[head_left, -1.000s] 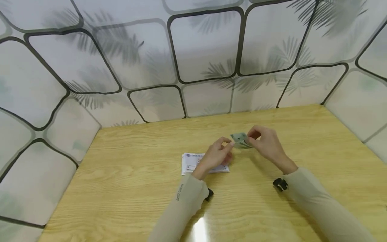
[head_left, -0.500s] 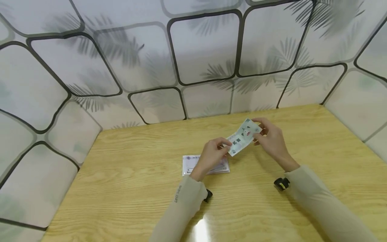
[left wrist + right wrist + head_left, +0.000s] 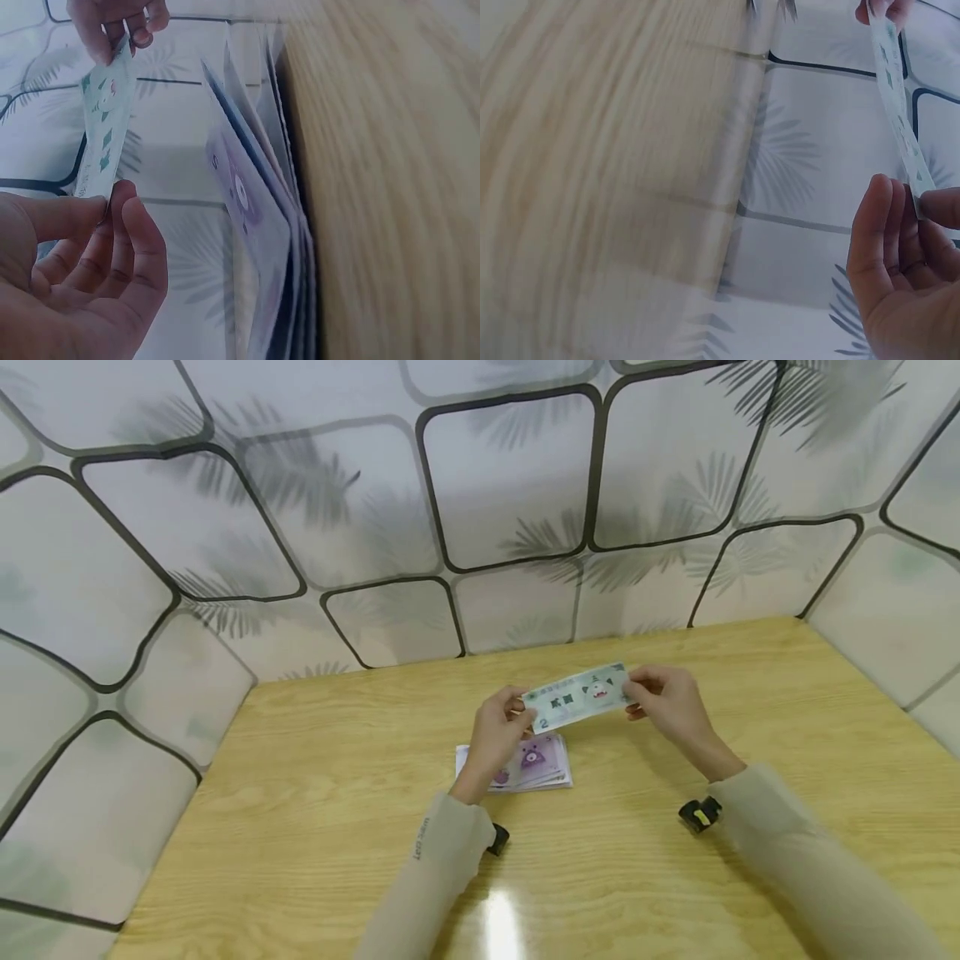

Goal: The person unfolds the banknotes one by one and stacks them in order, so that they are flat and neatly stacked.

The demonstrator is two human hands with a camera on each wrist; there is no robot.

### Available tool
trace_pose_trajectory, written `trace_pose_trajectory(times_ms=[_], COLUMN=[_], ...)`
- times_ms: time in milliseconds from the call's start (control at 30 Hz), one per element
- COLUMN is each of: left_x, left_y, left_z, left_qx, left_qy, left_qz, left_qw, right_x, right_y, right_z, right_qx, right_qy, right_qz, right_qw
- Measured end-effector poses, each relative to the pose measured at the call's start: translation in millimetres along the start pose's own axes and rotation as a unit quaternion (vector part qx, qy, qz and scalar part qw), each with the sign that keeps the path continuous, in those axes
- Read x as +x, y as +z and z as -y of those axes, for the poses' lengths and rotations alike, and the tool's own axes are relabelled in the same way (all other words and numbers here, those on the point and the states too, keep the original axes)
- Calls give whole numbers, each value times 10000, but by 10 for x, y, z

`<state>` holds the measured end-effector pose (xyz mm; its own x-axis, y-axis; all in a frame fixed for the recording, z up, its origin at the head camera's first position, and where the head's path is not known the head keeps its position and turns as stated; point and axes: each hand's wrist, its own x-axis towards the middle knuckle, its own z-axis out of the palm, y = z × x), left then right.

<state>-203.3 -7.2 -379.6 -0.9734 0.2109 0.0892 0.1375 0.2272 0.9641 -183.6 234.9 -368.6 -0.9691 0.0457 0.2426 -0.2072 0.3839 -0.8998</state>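
A green play-money banknote (image 3: 576, 697), printed with a 2 and a small cartoon monster, is stretched out above the table between both hands. My left hand (image 3: 495, 731) pinches its left end between thumb and fingers. Its right end is pinched by my right hand (image 3: 673, 714). In the left wrist view the banknote (image 3: 105, 135) runs from one hand to the other, slightly curved. Below and behind the left hand lies a stack of purple play banknotes (image 3: 546, 762), partly covered by that hand and wrist. Side-on, the loose layers of the stack (image 3: 251, 195) fan apart.
The wooden table (image 3: 322, 827) reaches back to a curtain-like wall (image 3: 510, 477) with dark outlined shapes and leaf prints. A similar panel (image 3: 60, 810) stands along the left side. A bright light reflection lies near the front.
The green banknote was bunched up a second ago; now it is spread flat, face showing. The left hand has moved left and slightly up, uncovering the purple print on the stack.
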Motion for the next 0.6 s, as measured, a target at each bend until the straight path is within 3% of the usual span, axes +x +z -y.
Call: trace_pose_trajectory(times_ms=[100,300,600], left_x=[1,2,-51], left_y=[-62,-191,-282], left_z=[15,27,55], left_qx=[45,214,361], left_qy=[-87,-154,-329], left_qz=[8,-301,-371], left_qw=[10000,9992,9981], right_x=[3,-6,4], right_y=[25,88,156], right_z=[-4,28,26], right_qx=[54,162,-183], right_qy=[-31,35,114], right_qz=[134,315,560], right_qw=[9999,9994,9982])
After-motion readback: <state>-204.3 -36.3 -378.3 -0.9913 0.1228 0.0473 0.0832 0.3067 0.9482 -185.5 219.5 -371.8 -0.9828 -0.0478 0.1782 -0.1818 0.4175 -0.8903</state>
